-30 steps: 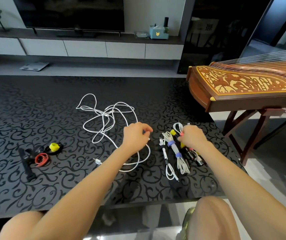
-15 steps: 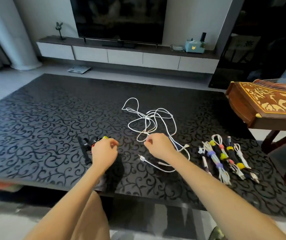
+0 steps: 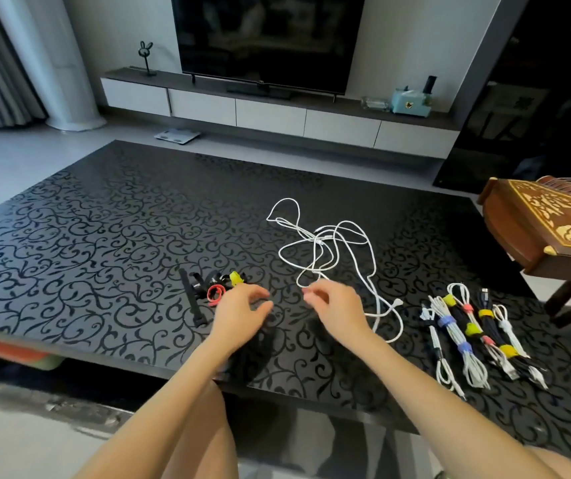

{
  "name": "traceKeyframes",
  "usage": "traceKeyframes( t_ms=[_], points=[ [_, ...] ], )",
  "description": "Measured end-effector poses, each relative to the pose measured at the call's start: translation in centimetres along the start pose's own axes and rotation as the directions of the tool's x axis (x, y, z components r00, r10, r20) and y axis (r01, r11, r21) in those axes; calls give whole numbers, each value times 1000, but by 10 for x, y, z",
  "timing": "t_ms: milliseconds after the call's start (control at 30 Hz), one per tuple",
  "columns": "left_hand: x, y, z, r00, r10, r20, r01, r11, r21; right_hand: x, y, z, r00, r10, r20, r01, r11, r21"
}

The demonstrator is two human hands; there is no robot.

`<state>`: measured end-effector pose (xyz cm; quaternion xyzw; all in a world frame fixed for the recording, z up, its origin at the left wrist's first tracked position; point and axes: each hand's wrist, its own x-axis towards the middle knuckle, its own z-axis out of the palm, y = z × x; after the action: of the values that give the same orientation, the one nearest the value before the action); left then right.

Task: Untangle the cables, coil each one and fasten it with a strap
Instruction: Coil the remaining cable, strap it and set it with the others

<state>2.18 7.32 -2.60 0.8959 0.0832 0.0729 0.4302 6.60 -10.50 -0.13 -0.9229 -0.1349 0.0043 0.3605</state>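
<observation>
Nearest us, both hands hover over the front of the black patterned table. Left hand: fingers spread and loosely curved, holding nothing. Right hand: fingers loosely curled and blurred; we cannot tell whether it pinches anything. Just beyond the left hand is a small pile of straps, black, red and yellow. Off to the right lies a row of coiled, strapped cables. Farther back, the tangled white cable lies loose, one strand running beside the right hand.
</observation>
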Motion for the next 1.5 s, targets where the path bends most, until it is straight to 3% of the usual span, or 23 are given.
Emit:
traceKeyframes(
  t_ms=[67,133,200,300,500,633,700,800,867,967,1033,1100,1200,1300,1400,1500],
  points=[
    [-3,30,10,973,29,229,38,957,-286,0,-22,-30,995,64,-70,-22,874,485],
    [-7,62,25,926,145,348,1,922,-388,4,-42,-66,990,103,-96,-3,696,718],
    [-7,92,37,913,225,339,-55,893,-446,8,-60,-100,986,93,-139,53,617,785],
    [3,131,45,943,278,185,-141,835,-532,7,-85,-153,977,31,-211,162,537,828],
    [40,198,8,966,259,-1,-205,762,-614,-23,-117,-242,909,-89,-407,403,429,808],
    [66,251,-45,925,379,-4,-296,717,-631,-53,-85,-261,922,-238,-304,373,347,860],
    [67,274,-67,900,429,79,-303,745,-595,-54,-66,-258,947,-221,-235,307,396,865],
    [49,298,-80,860,477,180,-339,800,-496,-38,-52,-243,951,-74,-300,265,692,671],
    [37,304,-83,836,499,228,-308,770,-558,-30,-53,-235,954,-129,-272,270,765,584],
    [17,309,-98,772,588,242,-264,643,-719,-17,-62,-226,957,-238,-165,289,761,580],
    [7,315,-111,748,633,199,-244,541,-805,-9,-74,-221,950,-251,-188,313,792,524],
    [3,319,-122,783,609,125,-197,434,-879,-7,-90,-220,950,-222,-218,308,772,556],
    [1,310,-139,871,487,69,-72,265,-962,-2,-105,-224,957,-169,-235,288,631,721],
    [-8,287,-142,901,402,161,63,244,-968,10,-119,-245,956,-91,-278,284,520,806],
    [-20,268,-138,905,345,248,170,241,-956,14,-136,-258,947,-121,-299,310,603,735],
    [-23,255,-135,850,423,313,270,161,-949,10,-160,-270,919,-179,-352,383,619,685]
  ],
)
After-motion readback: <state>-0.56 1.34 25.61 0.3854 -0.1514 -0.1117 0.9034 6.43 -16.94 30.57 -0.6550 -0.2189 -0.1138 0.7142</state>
